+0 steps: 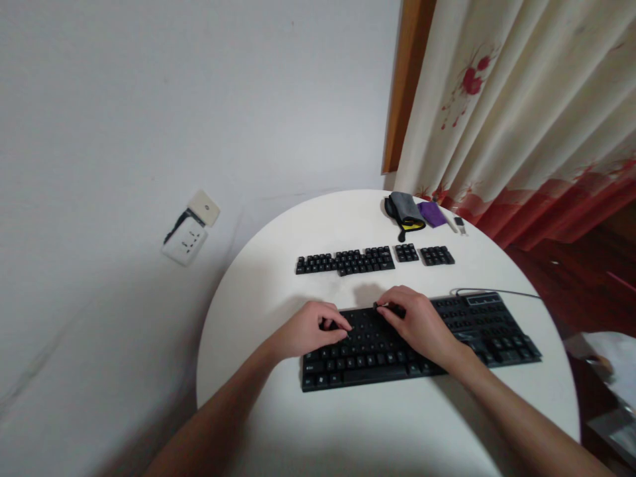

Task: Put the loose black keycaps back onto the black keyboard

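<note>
A black keyboard (377, 376) lies on the round white table, with its upper left key rows bare of keycaps and its lower rows still capped. Over its left part, my left hand (311, 329) has thumb and fingers pinched together low against the bare rows. Whatever is between those fingertips is too small to make out. My right hand (415, 321) hovers at the keyboard's back edge, pinching a small black keycap (376, 305) between thumb and forefinger. Behind the keyboard, loose black keycaps (365, 260) sit in rows, with two smaller groups to their right.
At the back of the white table (258, 278) are a grey and black cloth item (406, 208), a purple cloth (432, 214) and a small keycap puller-like tool (460, 225). A cable (501, 290) runs off right. A wall socket (185, 241) is at left, a curtain (527, 119) at right.
</note>
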A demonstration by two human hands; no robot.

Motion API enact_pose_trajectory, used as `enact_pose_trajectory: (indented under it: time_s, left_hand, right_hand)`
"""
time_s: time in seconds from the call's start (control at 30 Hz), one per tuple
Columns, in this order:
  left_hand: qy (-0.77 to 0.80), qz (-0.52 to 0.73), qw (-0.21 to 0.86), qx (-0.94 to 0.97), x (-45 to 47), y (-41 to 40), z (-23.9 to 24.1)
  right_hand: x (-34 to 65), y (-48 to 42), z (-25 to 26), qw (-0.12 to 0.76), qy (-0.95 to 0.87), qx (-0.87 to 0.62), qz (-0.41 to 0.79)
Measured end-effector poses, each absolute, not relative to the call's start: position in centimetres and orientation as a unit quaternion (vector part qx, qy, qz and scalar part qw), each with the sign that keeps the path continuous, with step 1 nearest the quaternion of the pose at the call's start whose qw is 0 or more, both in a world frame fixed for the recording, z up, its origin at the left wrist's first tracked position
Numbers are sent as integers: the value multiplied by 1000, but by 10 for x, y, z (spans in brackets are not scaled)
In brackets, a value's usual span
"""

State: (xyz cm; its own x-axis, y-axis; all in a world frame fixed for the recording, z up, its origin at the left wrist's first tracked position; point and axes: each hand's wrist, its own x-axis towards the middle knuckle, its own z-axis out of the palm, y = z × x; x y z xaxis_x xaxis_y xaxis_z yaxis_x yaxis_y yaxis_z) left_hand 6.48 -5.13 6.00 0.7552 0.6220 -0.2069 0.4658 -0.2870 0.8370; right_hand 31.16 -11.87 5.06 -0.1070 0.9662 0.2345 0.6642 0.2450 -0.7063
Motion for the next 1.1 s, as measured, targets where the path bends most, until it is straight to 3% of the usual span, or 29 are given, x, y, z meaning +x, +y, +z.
enact_pose_trajectory:
  time_s: [0.17,0.67,1.1]
  left_hand:
    - [326,68,509,794,69,-59,55]
    - [298,72,416,856,78,-71,58]
    - [328,65,353,874,84,-80,62]
  right_hand:
    - [313,-120,48,333,-719,-568,225]
    - [292,-137,44,217,-813,-469,269]
    - [289,-137,45,202,-833,-446,258]
